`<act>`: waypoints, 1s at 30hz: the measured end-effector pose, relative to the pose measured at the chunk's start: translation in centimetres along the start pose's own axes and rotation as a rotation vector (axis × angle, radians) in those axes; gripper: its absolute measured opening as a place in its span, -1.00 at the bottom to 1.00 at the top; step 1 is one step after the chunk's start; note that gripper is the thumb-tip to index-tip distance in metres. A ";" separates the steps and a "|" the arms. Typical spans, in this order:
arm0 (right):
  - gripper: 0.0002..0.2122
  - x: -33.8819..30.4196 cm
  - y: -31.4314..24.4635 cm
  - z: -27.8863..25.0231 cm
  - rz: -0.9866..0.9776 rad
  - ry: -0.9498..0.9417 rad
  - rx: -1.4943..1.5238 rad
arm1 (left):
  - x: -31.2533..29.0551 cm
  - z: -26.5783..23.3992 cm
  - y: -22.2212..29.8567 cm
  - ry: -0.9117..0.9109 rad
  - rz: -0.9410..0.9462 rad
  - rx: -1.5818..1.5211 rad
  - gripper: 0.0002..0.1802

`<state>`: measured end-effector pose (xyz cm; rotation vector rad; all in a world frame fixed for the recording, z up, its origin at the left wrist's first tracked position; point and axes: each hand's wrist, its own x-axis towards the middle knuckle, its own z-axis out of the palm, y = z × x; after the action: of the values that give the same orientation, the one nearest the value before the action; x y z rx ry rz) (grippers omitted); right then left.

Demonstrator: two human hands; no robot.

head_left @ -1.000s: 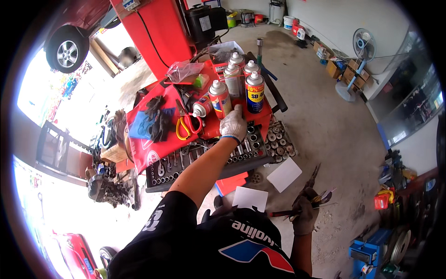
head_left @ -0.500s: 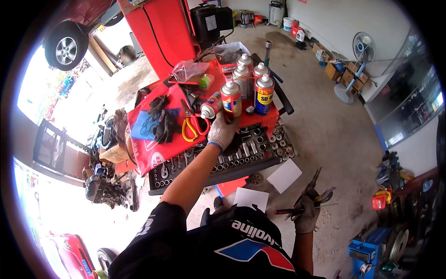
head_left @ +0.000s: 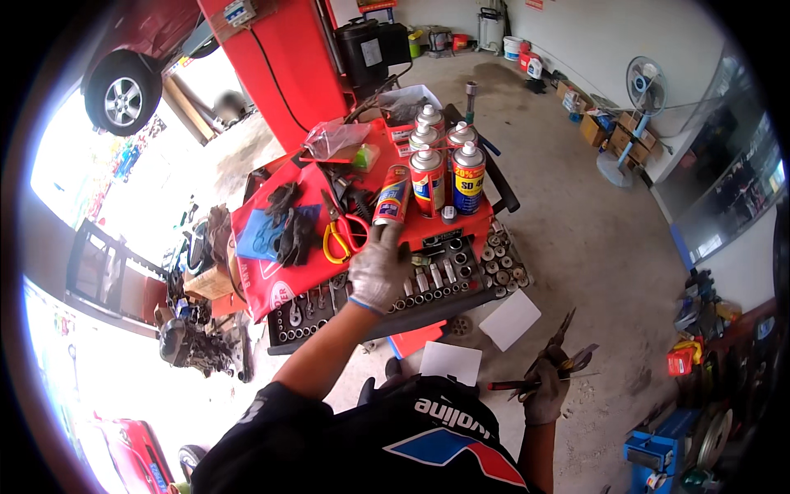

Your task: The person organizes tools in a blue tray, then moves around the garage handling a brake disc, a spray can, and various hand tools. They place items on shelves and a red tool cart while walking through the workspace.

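Note:
My left hand (head_left: pixel 377 272), in a pale work glove, reaches over the red-topped tool cart (head_left: pixel 387 136). Its fingers are closed at the near end of a tilted red-and-blue spray can (head_left: pixel 393 194). Close beside stand several other spray cans, including a red one (head_left: pixel 427 183) and a blue-and-yellow one (head_left: pixel 468 181). Low on the right, my gloved right hand (head_left: pixel 544 392) is wrapped round a bunch of pliers (head_left: pixel 562 331); one red handle (head_left: pixel 506 385) sticks out to the left. The glove hides most of the tools' grips.
Under the cart top, an open drawer holds sockets (head_left: pixel 420 290). Scissors (head_left: pixel 337 239) and dark gloves (head_left: pixel 292 235) lie left of the cans. White sheets (head_left: pixel 510 319) are on the floor. A red lift post (head_left: pixel 280 66) rises behind; a fan (head_left: pixel 638 115) stands far right.
My left hand has left the upright red can, moved down and left, and closed at the tilted can, which now points more upright. My right hand keeps the pliers.

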<state>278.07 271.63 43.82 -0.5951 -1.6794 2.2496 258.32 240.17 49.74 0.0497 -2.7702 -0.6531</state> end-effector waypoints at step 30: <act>-0.90 -0.8 0.3 5.1 0.050 0.146 0.103 | 23.9 -8.2 -2.2 -0.287 0.231 0.072 -0.29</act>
<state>276.40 266.90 44.88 -0.7644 -1.4854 2.2507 237.78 232.26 62.30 -0.3710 -3.0070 -0.5364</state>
